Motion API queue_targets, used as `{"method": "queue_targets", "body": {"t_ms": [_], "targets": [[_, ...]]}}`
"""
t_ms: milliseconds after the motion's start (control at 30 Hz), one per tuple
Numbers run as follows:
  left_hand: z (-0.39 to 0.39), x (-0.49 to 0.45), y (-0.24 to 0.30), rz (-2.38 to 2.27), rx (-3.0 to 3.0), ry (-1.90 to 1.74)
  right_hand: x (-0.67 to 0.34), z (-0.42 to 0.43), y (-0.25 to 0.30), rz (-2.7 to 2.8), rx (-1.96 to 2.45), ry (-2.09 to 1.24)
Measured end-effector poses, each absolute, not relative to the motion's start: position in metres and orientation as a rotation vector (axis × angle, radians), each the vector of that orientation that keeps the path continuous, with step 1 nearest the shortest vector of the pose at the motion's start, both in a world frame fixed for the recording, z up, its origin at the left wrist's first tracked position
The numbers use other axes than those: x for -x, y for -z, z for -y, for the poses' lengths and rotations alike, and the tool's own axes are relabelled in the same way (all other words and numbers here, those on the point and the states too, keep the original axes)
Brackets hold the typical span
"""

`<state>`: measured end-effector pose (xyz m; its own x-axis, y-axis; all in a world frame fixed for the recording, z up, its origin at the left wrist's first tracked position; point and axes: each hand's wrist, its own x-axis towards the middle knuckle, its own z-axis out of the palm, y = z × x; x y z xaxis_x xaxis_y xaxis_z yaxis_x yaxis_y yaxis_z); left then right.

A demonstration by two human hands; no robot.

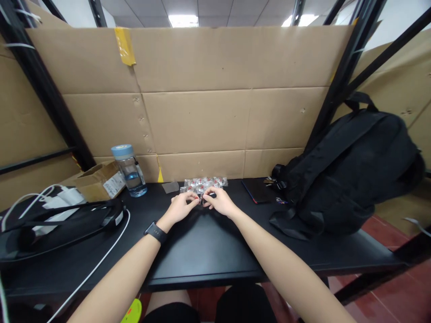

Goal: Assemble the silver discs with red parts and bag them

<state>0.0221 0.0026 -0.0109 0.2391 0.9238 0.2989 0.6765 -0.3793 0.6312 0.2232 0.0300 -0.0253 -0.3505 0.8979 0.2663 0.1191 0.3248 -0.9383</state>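
Note:
My left hand and my right hand meet near the middle of the black table. The fingers of both are pinched on a small dark object, too small to name and partly covered by the fingertips. Just behind them lie several small clear plastic packets with red marks, in a row along the cardboard wall. Part of that row is hidden by my hands. A black watch is on my left wrist.
At left stand a water bottle, an open cardboard box and a black bag with white chargers and a cable. A black backpack fills the right, beside a dark flat notebook-like item. A cardboard wall closes the back.

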Motion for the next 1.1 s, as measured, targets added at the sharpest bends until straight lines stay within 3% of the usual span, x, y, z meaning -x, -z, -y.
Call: {"method": "queue_targets", "body": {"t_ms": [333,1100], "targets": [[-0.010,-0.021,0.023,-1.254,-2.017,-1.085,-0.222,-0.023,0.024,1.574,0.820,-1.456],[-0.019,-0.016,0.026,-1.093,-2.020,-1.091,-0.225,-0.025,0.026,1.635,0.780,-1.432]]}}
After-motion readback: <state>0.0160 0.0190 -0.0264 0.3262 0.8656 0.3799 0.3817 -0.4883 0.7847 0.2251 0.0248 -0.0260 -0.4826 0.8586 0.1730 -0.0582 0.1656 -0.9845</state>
